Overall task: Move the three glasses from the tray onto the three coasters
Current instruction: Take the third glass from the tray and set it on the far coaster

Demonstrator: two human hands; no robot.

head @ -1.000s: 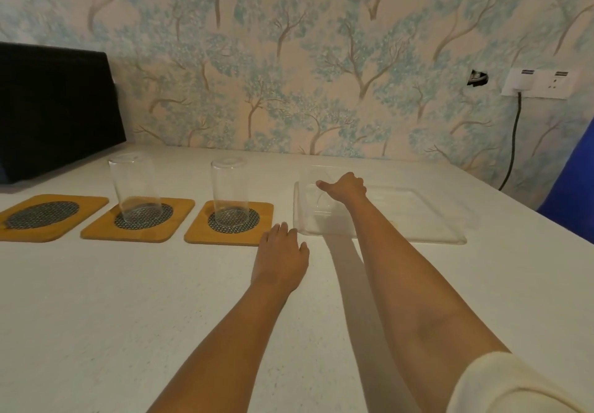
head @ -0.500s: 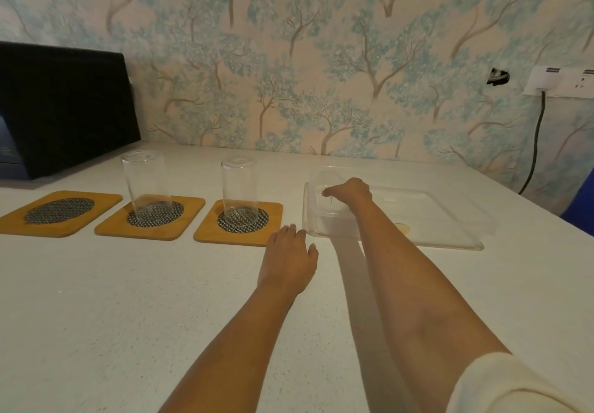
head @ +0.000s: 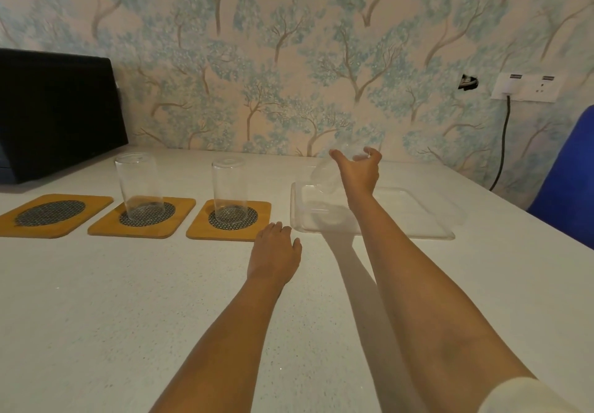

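Since the earlier frame the right hand (head: 358,171) has lifted the third clear glass tumbler (head: 328,176), tilted, above the clear plastic tray (head: 418,219); fingers gripping it. Left hand (head: 276,251) rests flat, empty, on the bench. Next: carry to the far-left vacant bamboo coaster (head: 51,214).

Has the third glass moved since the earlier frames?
Yes. The right hand has lifted the third glass off the tray floor, tilted.
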